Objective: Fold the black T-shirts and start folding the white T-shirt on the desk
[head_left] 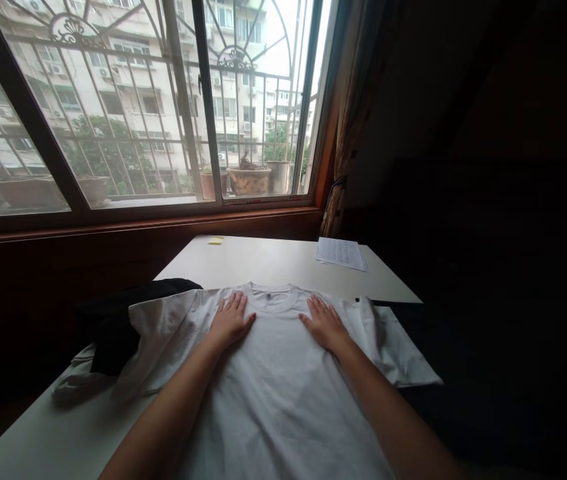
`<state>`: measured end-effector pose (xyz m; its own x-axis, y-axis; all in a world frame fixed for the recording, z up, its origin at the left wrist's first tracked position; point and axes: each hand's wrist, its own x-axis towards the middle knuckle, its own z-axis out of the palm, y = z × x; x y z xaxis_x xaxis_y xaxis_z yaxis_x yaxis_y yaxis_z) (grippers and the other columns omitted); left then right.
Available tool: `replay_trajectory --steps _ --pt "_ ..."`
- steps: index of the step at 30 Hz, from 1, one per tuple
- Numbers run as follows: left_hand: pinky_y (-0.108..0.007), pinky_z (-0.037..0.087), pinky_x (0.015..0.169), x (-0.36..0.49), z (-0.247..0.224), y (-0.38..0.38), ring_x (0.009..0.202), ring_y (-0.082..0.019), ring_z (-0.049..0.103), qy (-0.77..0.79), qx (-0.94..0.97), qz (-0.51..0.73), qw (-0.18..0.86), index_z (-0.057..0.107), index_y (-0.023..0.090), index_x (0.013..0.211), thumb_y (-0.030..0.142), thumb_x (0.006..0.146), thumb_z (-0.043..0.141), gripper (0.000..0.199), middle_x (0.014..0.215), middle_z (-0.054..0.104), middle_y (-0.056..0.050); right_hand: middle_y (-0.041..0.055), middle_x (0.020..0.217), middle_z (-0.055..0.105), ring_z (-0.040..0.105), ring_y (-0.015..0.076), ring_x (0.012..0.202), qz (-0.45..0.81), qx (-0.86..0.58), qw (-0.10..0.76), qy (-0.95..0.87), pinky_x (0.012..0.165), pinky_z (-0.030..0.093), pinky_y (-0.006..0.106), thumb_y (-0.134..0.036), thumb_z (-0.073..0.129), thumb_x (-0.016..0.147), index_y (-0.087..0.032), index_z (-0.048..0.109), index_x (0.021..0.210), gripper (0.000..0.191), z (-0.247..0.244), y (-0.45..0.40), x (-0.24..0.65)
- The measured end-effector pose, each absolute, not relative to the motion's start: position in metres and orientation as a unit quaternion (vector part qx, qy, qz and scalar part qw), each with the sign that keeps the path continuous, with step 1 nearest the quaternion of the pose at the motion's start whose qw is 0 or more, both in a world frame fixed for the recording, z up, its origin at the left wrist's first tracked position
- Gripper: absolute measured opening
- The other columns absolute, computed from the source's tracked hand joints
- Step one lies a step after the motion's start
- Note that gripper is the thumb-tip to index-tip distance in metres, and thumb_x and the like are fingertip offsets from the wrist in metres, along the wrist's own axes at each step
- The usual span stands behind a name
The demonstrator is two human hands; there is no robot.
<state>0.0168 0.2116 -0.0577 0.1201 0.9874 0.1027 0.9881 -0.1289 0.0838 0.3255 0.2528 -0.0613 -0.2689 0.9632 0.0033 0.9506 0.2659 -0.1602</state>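
Observation:
A white T-shirt (pixel 283 373) lies spread on the white table, its round neckline toward the window and its sleeves out to both sides. My left hand (pixel 232 319) rests flat on the shirt, left of the neckline, fingers stretched out. On the other side of the neckline, my right hand (pixel 322 323) also lies flat with its fingers extended. Neither hand grips the cloth. The right sleeve hangs past the table's edge. The shirt's lower hem is out of view.
Dark cloth (pixel 118 333) and a pale cloth lie at the left, partly under the shirt's sleeve. Farther back on the table (pixel 263 257) are a yellow sticky note (pixel 216 241) and printed papers (pixel 340 254). A barred window (pixel 203 100) and a tied curtain (pixel 336 200) stand behind.

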Motion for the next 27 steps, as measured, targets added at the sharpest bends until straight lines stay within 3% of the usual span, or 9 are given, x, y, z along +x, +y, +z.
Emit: replay_trajectory --steps 14,27 --pt "-0.048 0.012 0.123 -0.013 -0.058 0.248 0.155 -0.027 0.014 -0.686 -0.725 -0.061 -0.001 0.031 0.014 0.157 0.062 0.100 0.021 0.075 0.167 0.019 -0.012 0.0061 0.169 0.011 0.009 0.0217 0.155 0.040 -0.618 0.045 -0.784 0.125 0.008 0.044 -0.063 0.017 0.100 -0.013 0.018 0.161 0.079 -0.071 0.285 0.359" --pt "-0.058 0.013 0.121 -0.013 -0.057 0.249 0.155 -0.031 0.012 -0.670 -0.739 -0.069 0.011 0.029 0.018 0.158 0.053 0.103 0.024 0.066 0.167 0.019 -0.010 0.0046 0.168 0.018 0.012 0.0215 0.155 0.020 -0.599 0.054 -0.798 0.125 0.008 0.045 -0.054 0.022 0.102 -0.017 0.024 0.160 0.069 -0.072 0.285 0.363"
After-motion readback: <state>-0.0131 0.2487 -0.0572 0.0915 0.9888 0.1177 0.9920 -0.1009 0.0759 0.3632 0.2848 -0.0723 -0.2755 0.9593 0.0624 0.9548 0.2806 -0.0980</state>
